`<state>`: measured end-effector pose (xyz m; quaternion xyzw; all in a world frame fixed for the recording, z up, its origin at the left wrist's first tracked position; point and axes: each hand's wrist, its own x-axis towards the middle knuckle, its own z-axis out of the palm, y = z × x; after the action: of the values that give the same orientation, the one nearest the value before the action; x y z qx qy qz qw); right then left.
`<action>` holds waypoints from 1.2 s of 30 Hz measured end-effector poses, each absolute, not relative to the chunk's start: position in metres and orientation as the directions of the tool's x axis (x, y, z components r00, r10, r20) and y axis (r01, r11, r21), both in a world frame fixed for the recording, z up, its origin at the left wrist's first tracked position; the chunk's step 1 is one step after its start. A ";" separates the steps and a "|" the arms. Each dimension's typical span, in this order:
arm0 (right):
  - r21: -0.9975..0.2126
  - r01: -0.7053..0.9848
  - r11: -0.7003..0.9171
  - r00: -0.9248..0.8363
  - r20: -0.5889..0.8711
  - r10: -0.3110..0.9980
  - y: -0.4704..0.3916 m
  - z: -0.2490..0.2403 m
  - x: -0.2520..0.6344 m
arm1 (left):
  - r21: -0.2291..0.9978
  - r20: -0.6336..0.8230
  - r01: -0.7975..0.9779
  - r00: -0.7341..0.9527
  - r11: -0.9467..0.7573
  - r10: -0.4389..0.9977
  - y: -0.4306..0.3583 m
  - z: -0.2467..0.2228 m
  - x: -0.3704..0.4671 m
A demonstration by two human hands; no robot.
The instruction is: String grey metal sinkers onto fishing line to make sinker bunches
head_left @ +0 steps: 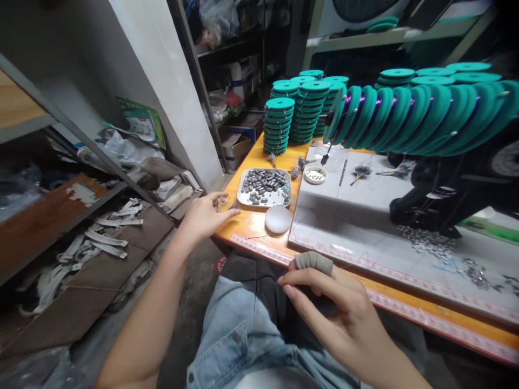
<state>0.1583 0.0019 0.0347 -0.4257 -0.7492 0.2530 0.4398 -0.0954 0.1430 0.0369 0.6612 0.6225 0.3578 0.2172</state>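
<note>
My left hand (208, 213) is over the table's left corner, thumb and fingers apart, beside thin metal pieces (234, 205) and left of a white tray (243, 201) of dark cylindrical parts. Whether it touches those pieces is unclear. My right hand (324, 294) is above my lap at the front edge, thumb and index finger pinched on something too small to make out. A grey cover wraps one of its fingers. A round white lid (278, 220) lies just in front of the tray, and a small round dish (315, 174) of tiny pieces stands behind it to the right.
Stacks of green discs (278, 127) stand at the back of the orange table (254, 222). A row of green discs (421, 116) hangs over a white board (357, 210) at the right. Small metal parts (430, 241) lie on the board. Shelving (60, 121) stands at the left.
</note>
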 end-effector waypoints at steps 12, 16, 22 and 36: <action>-0.813 0.339 0.473 -0.124 0.460 0.879 0.005 0.031 0.149 | 0.992 -0.051 0.113 -0.013 0.053 0.999 0.033 0.007 -0.043; -0.826 0.350 0.442 -0.078 0.445 0.892 0.006 0.032 0.151 | 0.990 -0.136 -0.042 0.015 0.137 0.991 0.009 -0.002 -0.027; -0.810 0.397 0.432 -0.085 0.436 0.896 0.001 0.035 0.150 | 0.997 -0.072 -0.036 -0.063 0.070 0.995 0.000 -0.005 -0.013; -0.823 0.418 0.384 -0.144 0.357 0.923 -0.003 0.028 0.153 | 0.927 -0.118 -0.372 -0.165 0.049 0.979 -0.007 -0.013 0.000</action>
<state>0.1533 -0.0033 0.0278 -0.4779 -0.7015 0.2823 0.4470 0.0002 -0.0069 -0.0127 0.3279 0.4632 0.6065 0.5568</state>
